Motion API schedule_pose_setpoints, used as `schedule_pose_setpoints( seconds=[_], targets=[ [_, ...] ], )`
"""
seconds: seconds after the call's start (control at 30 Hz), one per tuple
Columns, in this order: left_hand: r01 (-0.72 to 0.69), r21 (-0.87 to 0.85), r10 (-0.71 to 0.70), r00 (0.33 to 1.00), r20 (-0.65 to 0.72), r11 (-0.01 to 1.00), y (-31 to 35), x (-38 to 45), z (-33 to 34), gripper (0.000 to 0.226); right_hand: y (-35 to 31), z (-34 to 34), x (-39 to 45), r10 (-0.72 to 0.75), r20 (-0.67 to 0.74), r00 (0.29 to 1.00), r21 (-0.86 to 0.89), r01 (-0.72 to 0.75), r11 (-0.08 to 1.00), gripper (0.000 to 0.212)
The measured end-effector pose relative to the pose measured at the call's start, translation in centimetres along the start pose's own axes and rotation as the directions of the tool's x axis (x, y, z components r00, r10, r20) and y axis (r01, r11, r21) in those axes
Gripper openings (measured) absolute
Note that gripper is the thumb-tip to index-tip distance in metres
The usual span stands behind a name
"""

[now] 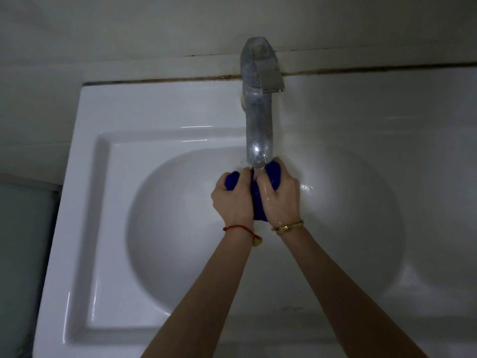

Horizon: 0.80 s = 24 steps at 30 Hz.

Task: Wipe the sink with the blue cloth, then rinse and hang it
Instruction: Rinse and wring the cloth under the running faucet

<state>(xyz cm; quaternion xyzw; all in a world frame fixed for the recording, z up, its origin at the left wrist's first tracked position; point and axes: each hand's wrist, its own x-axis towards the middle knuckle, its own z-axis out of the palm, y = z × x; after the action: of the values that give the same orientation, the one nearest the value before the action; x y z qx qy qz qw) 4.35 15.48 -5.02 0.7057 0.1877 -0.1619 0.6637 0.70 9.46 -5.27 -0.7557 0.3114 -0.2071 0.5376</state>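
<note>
The blue cloth [273, 173] is bunched up between both hands over the bowl of the white sink [180, 202], directly under the spout of the chrome tap [259, 120]. Water runs from the spout onto the cloth and my fingers. My left hand [232, 197] grips the cloth's left end, and my right hand [280, 196] grips its right end, wet and shiny. The two hands touch each other, and most of the cloth is hidden inside them. A strip of blue shows between the wrists.
The tap's lever handle [271, 76] points to the right near the back wall [154, 34]. A flat white sink rim [85, 202] runs along the left, with a pale green surface [23, 241] beyond it. The counter extends to the right.
</note>
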Motion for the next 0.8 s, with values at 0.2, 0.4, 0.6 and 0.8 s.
schedule_pose_setpoints(
  seconds=[0.2,0.4,0.6,0.8],
  targets=[
    [-0.132,-0.068,0.135,0.99,0.035,0.989,0.9,-0.1,-0.7,0.018,-0.6,-1.5,0.2,0.432,0.165,0.887,0.266,-0.462,0.846,0.034],
    [-0.255,-0.058,0.261,0.941,0.216,0.965,0.6,-0.8,-0.9,0.025,-0.5,-0.2,0.4,0.536,0.165,0.828,0.259,-0.56,0.787,0.037],
    [-0.373,-0.003,0.358,0.889,0.285,0.928,0.8,0.1,-1.0,0.018,-0.5,0.4,-0.6,0.531,0.173,0.83,0.217,-0.558,0.801,0.033],
    [-0.359,0.002,0.354,0.92,0.169,0.933,0.4,0.3,0.2,0.034,-0.9,1.0,0.0,0.429,-0.059,0.902,0.185,-0.412,0.892,0.047]
  ],
)
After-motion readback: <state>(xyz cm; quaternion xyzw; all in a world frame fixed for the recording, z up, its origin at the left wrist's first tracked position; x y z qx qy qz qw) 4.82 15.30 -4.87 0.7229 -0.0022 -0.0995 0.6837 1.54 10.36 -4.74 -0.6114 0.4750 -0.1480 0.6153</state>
